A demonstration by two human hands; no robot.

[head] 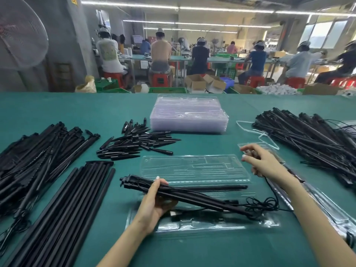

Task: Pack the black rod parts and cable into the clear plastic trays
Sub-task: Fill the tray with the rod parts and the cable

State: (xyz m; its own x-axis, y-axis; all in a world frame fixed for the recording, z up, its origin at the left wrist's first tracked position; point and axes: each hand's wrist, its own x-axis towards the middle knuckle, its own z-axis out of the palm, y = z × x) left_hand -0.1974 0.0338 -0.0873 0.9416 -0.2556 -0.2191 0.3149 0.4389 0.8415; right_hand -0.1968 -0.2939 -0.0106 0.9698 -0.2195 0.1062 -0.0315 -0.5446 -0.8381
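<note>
Rod piles [48, 160] and stacked trays [188, 116] ring the hands [154, 199].

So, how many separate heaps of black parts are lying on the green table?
4: long clipped rods far left, plain straight rods near left, short pointed spikes centre-left, cabled rods right. Edges are cropped, so more may be hidden.

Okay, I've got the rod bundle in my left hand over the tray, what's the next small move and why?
Probably lower the rod bundle into the open clear tray just behind it. The left hand grips it tilted above the table, and the right hand holds its cable, which trails loose and likely needs tucking in afterwards.
</note>
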